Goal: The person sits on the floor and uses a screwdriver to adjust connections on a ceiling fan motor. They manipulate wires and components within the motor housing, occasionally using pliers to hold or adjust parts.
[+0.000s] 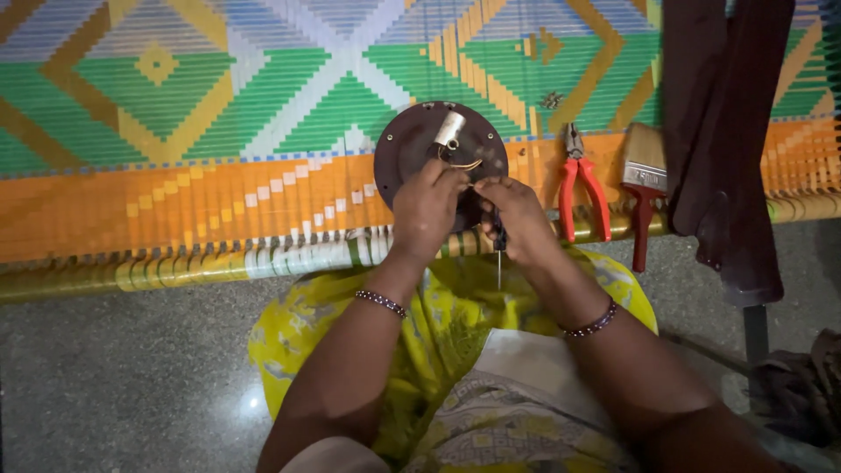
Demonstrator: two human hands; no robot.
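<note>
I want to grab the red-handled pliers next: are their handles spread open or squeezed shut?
Spread open. The pliers lie flat on the woven cot, red handles splayed apart toward the near edge, beside the paintbrush, untouched by either hand.

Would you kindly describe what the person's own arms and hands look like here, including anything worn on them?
Both forearms are bare, with no sleeves reaching them and no gloves. The left hand has a thin bracelet of small dark beads around its wrist. The right hand has a similar dark beaded bracelet on its wrist. No rings or watch are clear enough to tell.
</note>
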